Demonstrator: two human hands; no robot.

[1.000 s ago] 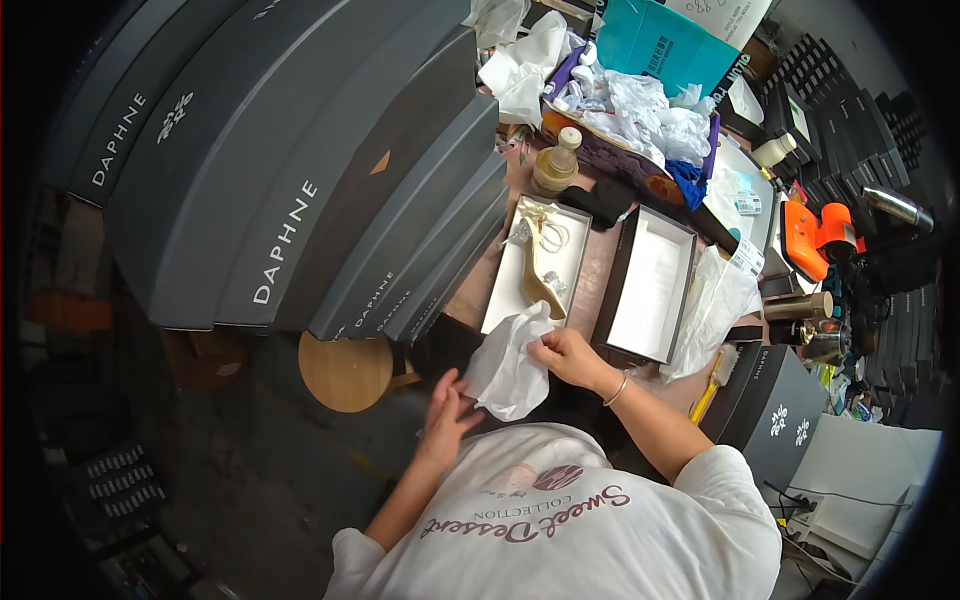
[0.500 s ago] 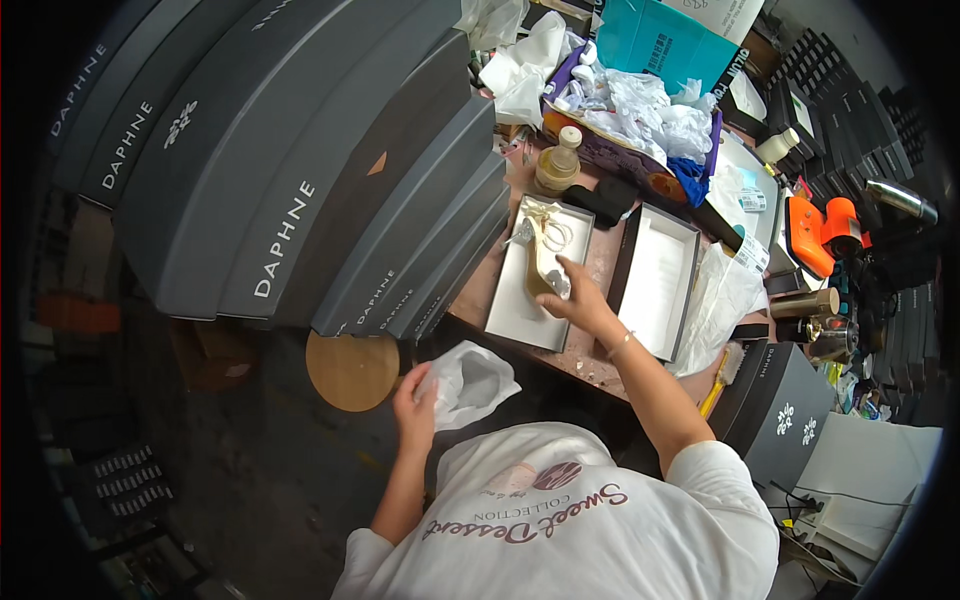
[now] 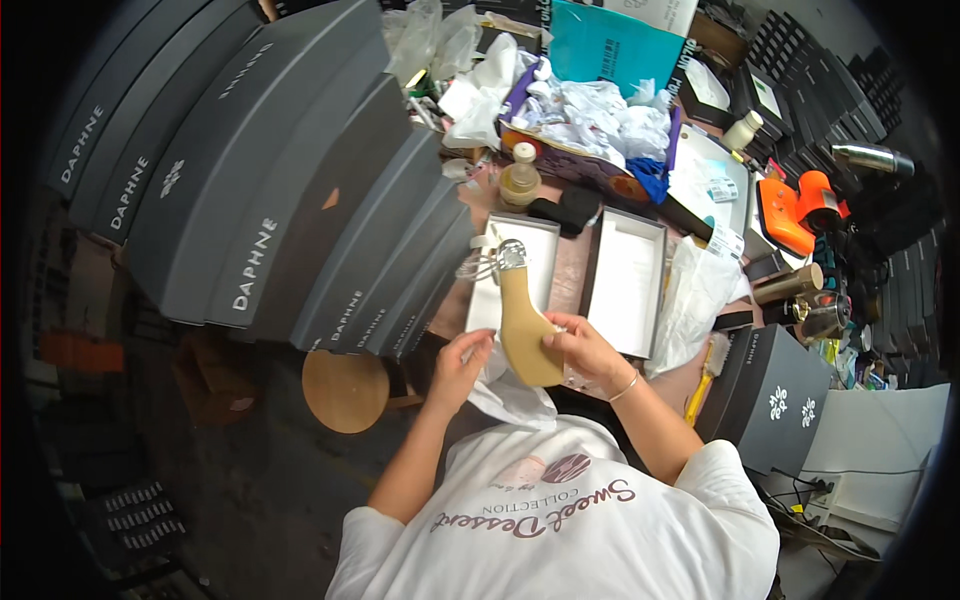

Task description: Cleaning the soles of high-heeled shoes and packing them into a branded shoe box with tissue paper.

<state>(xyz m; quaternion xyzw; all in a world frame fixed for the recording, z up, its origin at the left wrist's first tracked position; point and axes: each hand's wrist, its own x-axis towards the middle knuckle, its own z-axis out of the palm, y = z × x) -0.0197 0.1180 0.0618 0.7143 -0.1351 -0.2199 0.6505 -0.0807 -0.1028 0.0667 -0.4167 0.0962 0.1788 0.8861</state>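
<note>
My right hand (image 3: 588,352) grips the toe end of a heeled sandal (image 3: 528,325), thumb on its tan sole. The sole faces up, the heel end points away from me, and shiny silver wrapping covers part of it. Thin pale straps hang off its left side. Close by on the left, my left hand (image 3: 462,368) pinches the edge of a white cloth-like bag (image 3: 512,402), which hangs partly behind the sandal. Beneath and beyond the sandal lies a shallow white-lined box (image 3: 541,262) on the table.
A second white-lined box (image 3: 627,285) lies to the right, beside crumpled white wrapping (image 3: 692,300). Behind are a glue bottle (image 3: 520,180) and a purple-edged carton of crumpled paper (image 3: 590,165). Stacked grey shoe boxes (image 3: 260,200) crowd the left. A yellow-handled brush (image 3: 705,380) and wooden stool (image 3: 346,390) flank me.
My right hand has lifted the sandal out of the left box and drawn it toward me. My left hand has moved right and up with the white bag, close to the sandal.
</note>
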